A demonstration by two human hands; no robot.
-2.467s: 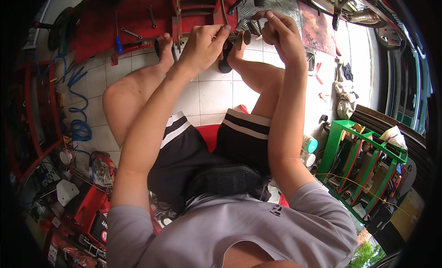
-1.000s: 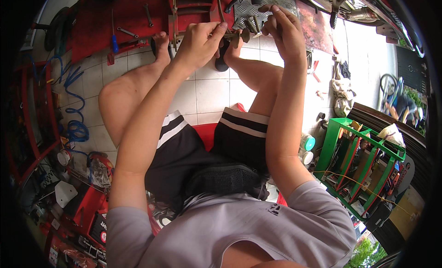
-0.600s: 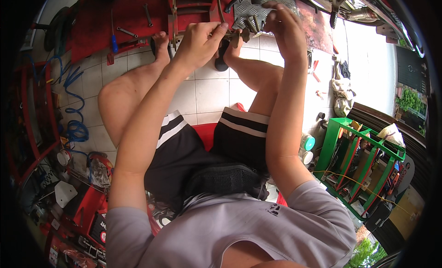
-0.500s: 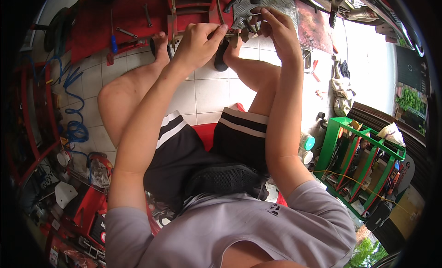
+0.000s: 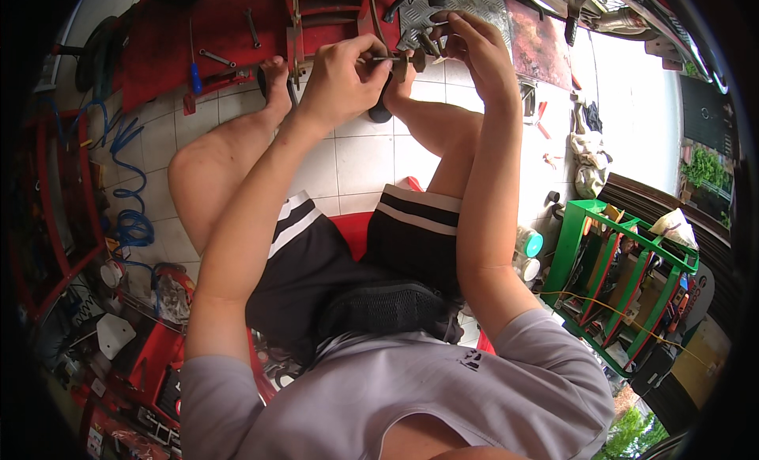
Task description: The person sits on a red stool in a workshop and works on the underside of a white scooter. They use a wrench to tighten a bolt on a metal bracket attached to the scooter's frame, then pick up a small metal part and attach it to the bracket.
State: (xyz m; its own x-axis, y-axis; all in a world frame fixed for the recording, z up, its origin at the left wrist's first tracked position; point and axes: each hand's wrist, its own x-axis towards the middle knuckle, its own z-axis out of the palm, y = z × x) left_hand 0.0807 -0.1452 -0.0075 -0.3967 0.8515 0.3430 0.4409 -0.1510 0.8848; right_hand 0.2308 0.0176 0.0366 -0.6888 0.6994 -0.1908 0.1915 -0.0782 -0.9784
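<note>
Up at the far edge of the floor, in front of my feet, both hands work close together. My left hand (image 5: 344, 79) is closed, thumb against fingers, on a thin metal rod (image 5: 383, 59) pointing right. At the rod's right end sits a small dark metal part with disc-like pieces (image 5: 418, 61); whether they are joined I cannot tell. My right hand (image 5: 480, 55) has its fingers bent and pinched round another dark metal piece (image 5: 428, 44), just above and right of that part. The fingertips partly hide its shape.
A red work platform (image 5: 162, 45) beyond my feet bears a blue-handled screwdriver (image 5: 195, 76) and two wrenches (image 5: 217, 57). A green rack (image 5: 581, 223) stands at the right, with jars (image 5: 527, 242) near it. A coiled blue hose (image 5: 133, 227) lies left.
My left hand has turned a little and its fingers have curled, so the thin rod shows more plainly. My right hand has stayed nearly in place.
</note>
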